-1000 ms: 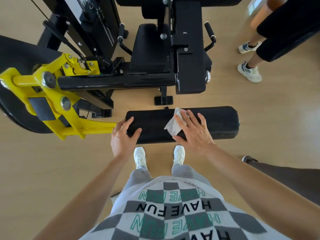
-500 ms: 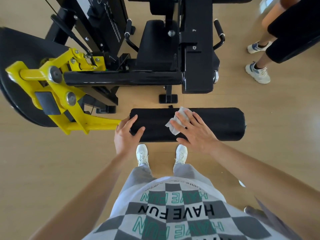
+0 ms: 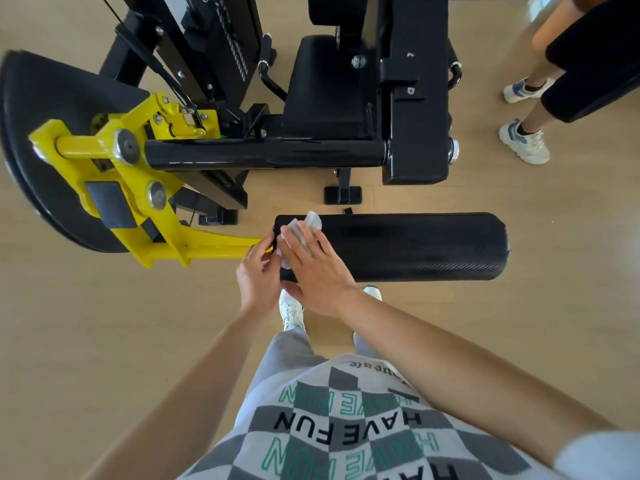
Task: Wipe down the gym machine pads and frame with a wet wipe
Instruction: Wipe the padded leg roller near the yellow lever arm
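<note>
A long black roller pad (image 3: 408,245) lies crosswise in front of me, fixed to a yellow lever arm (image 3: 207,245) of the gym machine. My right hand (image 3: 313,268) presses a white wet wipe (image 3: 303,226) flat against the pad's left end with straight fingers. My left hand (image 3: 258,275) grips that same left end where the pad meets the yellow arm, fingers curled round it. Behind stand the black seat pad (image 3: 322,88) and the black frame tube (image 3: 263,155).
A black curved guard (image 3: 45,140) and the yellow pivot bracket (image 3: 114,157) fill the left. Another person's legs and white sneakers (image 3: 524,142) stand at the upper right. My own white shoes (image 3: 291,311) are just under the pad on the wooden floor.
My right hand has slid the wipe leftward along the pad, from its middle to its left end. It now lies beside my left hand, which has stayed at that end.
</note>
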Demonstrator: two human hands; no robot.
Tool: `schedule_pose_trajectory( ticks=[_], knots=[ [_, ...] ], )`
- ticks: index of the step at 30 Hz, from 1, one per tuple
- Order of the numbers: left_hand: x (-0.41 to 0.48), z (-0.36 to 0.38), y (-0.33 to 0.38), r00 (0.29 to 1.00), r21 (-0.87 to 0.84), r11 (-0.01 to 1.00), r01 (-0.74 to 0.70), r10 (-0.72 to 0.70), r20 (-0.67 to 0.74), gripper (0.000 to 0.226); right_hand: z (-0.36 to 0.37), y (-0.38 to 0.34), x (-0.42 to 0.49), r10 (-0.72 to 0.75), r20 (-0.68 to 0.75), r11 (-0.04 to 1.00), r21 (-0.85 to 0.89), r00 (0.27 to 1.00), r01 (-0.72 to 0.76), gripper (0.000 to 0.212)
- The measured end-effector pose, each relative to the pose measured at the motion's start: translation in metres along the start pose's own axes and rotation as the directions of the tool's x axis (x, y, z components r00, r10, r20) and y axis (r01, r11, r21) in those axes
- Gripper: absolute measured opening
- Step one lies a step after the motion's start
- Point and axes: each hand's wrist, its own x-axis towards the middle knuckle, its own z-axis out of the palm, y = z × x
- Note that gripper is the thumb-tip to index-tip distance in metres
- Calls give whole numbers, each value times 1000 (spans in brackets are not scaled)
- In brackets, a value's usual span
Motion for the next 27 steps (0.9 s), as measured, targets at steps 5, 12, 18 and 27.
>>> schedule_pose_trajectory(
  ticks=[5,12,18,27],
  knots=[
    [1,0,2,999,-13,999,50,-50,-6,35,3,16,-22,101,-26,995,-15,995,-102,81],
    [-1,16,27,983,366,923,-122,162,-81,47,15,52,-70,365,-22,927,97,931,-361,79],
    [25,43,54,917,576,713,-399,306,256,63,26,97,-111,564,-13,819,131,826,-558,77],
    [21,60,51,907,648,635,-420,293,301,73,45,174,-168,818,19,543,300,574,-784,79]
  ],
)
